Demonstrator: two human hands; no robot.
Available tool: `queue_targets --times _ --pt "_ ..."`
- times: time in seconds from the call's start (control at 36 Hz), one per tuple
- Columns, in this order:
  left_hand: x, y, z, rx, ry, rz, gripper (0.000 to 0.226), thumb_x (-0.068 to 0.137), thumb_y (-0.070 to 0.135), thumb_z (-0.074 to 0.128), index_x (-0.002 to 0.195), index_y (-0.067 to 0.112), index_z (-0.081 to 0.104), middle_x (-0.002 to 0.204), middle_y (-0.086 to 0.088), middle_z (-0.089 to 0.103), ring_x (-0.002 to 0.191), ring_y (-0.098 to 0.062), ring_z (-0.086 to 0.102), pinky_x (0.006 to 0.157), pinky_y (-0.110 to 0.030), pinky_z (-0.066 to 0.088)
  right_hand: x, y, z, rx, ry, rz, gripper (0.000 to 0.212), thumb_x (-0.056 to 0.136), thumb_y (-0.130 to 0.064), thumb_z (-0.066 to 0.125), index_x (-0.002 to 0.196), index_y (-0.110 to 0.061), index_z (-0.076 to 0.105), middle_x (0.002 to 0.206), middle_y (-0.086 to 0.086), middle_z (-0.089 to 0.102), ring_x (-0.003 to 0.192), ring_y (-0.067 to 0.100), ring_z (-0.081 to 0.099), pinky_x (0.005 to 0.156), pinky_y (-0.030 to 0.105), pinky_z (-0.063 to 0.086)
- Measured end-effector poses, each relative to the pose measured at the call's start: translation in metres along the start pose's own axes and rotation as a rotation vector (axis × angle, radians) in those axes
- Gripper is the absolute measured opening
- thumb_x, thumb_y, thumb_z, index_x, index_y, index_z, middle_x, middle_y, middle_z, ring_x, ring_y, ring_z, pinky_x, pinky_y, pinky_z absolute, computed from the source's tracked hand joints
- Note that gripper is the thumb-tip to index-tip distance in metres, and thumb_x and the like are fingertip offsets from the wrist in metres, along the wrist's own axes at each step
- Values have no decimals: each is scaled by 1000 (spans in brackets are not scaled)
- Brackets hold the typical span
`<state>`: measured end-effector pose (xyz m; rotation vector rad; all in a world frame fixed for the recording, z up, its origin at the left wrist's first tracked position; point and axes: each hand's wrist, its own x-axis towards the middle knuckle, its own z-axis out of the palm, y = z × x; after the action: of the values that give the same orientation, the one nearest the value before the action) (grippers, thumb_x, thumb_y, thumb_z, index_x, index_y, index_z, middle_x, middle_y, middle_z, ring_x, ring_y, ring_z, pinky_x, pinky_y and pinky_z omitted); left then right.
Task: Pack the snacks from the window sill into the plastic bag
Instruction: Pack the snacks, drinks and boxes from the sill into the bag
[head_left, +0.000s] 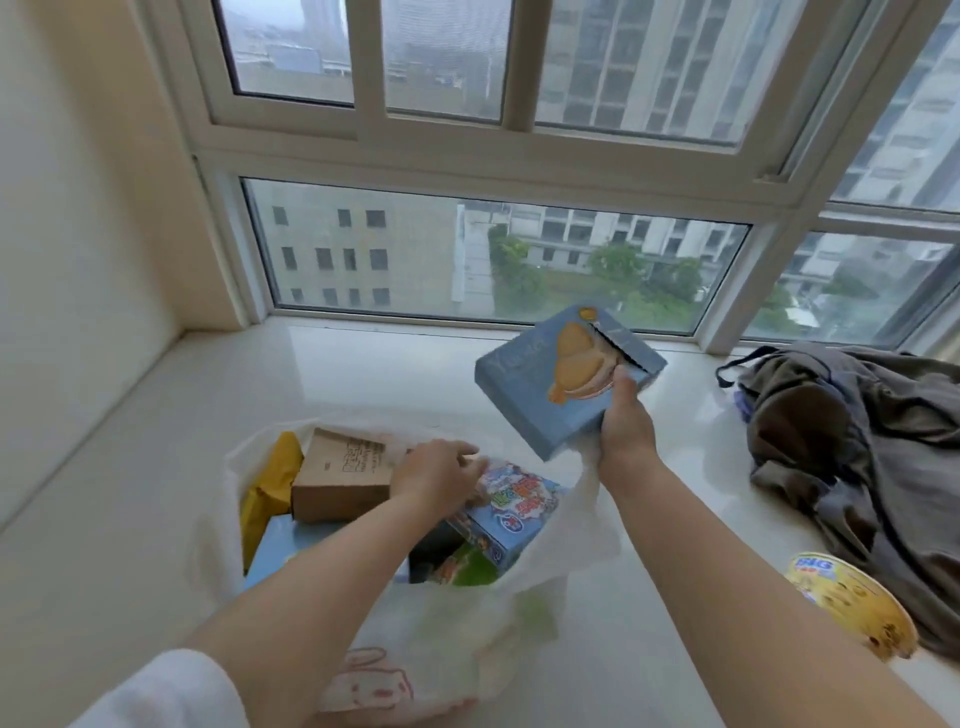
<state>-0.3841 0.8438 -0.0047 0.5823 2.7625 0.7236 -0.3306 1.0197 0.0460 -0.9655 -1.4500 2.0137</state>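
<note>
Nearest the lens, a white sleeve (171, 691) on the left forearm, then the plastic bag (467, 639), translucent white, mouth open on the window sill (130, 493). Inside already: a brown carton (337, 478), a yellow packet (270, 488), a blue cartoon-printed box (509, 509). Left hand (439, 475) reaching into the mouth, fingers bent over the cartoon box; gripping it or only pressing it aside, cannot tell. Right hand (623, 421) clamped on the lower corner of a blue biscuit box (561, 379), held tilted in the air above the bag's right edge.

Step in hand, by the look of it: loading this biscuit box. Next move calls for lowering it into the gap beside the cartoon box, mouth kept wide.

Still unpacked near the right edge, a round yellow-lidded tub (852, 603), touching a heap of grey cloth (857, 441). Pale glossy sill, cream wall left, white-framed windows onto grey buildings and trees.
</note>
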Motion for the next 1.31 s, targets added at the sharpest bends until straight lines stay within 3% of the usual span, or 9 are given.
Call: queue_targets --times 0.19,0.31,0.39,0.53,0.64,0.81,0.97,1.14,1.31 --pt "-40 -109 -53 79 533 -304 41 84 35 62 123 24 59 134 -7 48 125 -30 39 103 -41 32 -30 19 46 -561 -42 -471 38 85 -54 49 88 -16 51 79 2 56 80 24 53 68 31 38" --pt "-64 -159 -55 28 369 -703 98 76 49 69 150 30 7 154 -11 -1 139 -40 10 106 -60 23 -53 32 79 -595 -185 -685 31 89 -38 58 84 -9 50 74 5 52 68 23 51 58 29 36" --pt "-75 -187 -41 -298 212 -900 112 77 43 72 150 22 -10 152 -17 7 134 -40 28 100 -47 40 -70 42 102 -686 -282 -938 32 84 -31 68 79 -8 46 75 3 48 59 16 44 52 20 33" --pt "-92 -219 -21 -753 245 -1007 52 73 22 65 116 -7 57 111 -27 62 100 -39 63 74 -47 55 -79 75 136 -991 -574 -1493 54 55 -21 85 84 -9 41 81 12 58 54 24 55 35 22 39" --pt "-102 -222 -35 -951 442 -974 40 86 20 65 110 -11 59 106 -31 63 100 -40 63 62 -32 39 -80 109 149 -1120 -709 -1708 62 53 -42 86 87 -16 42 81 4 65 62 20 63 39 22 43" --pt "-102 -237 -51 -1152 533 -949 53 85 37 64 119 -3 55 118 -19 61 104 -37 60 89 -47 52 -77 129 151 -1148 -985 -1775 27 73 -37 51 94 -21 48 91 0 70 77 19 70 57 23 53" --pt "-111 -207 -65 -1042 558 -823 44 93 33 55 113 -6 60 110 -18 63 102 -31 61 87 -38 48 -109 144 179 -1188 -1361 -1971 29 64 -22 58 90 -29 69 91 -12 69 90 15 67 91 36 39" --pt "-126 -205 -66 -976 553 -775 29 96 32 50 93 3 56 97 -15 60 94 -30 59 82 -37 47 -138 167 204 -1558 -1585 -1573 42 77 -29 69 118 -26 61 126 -4 60 128 21 47 112 49 20" --pt "-130 -208 -65 -1089 567 -760 30 96 39 50 87 12 59 99 -14 66 94 -32 64 83 -42 51 -132 146 217 -1430 -1250 -1298 63 76 -70 38 116 -30 65 133 -3 54 131 23 41 112 44 25"
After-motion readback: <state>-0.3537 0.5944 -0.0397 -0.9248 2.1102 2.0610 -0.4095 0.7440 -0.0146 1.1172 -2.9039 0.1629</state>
